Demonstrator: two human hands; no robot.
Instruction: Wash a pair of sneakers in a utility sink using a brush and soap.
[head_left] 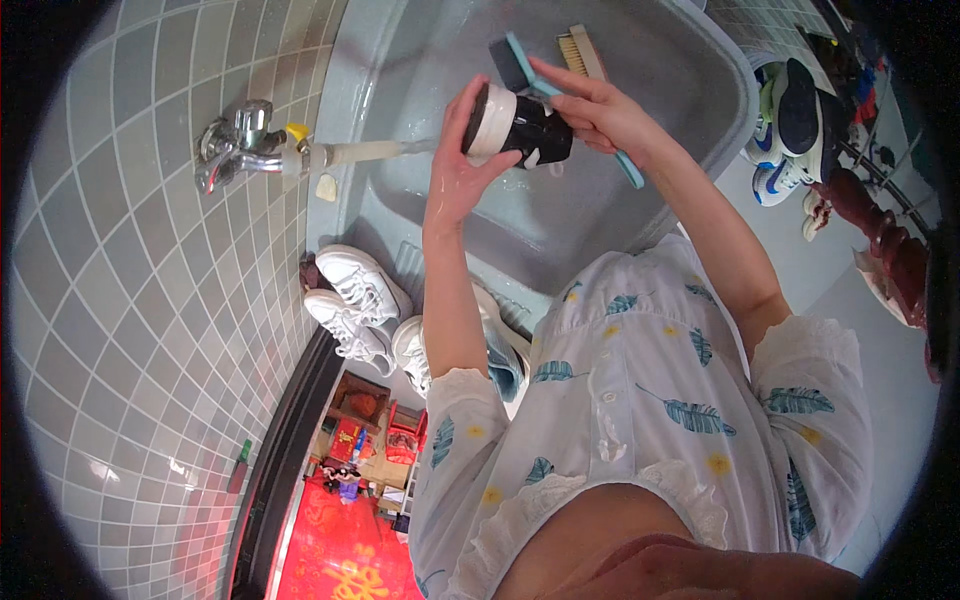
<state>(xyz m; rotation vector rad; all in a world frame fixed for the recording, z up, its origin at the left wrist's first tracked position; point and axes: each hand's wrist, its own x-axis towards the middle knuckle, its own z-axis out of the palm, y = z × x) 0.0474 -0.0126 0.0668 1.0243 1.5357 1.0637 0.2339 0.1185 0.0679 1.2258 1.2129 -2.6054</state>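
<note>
Over a grey-blue sink basin (pixel 640 60), my left hand (pixel 455 165) grips a black shoe with a white sole (pixel 525 128) by its white end. My right hand (pixel 600 110) is shut on a brush with a teal handle (pixel 630 170). Its dark head sticks up past the shoe's top, and the hand rests against the shoe's black side. Both forearms reach up from my light, leaf-patterned top.
A metal tap (pixel 240 145) on the grey tiled wall points a pale spout over the basin. A wooden brush (pixel 580 50) lies in the basin's far part. White sneakers (pixel 355 290) sit on the sink's ledge by my left elbow. More shoes (pixel 790 130) lie at the right.
</note>
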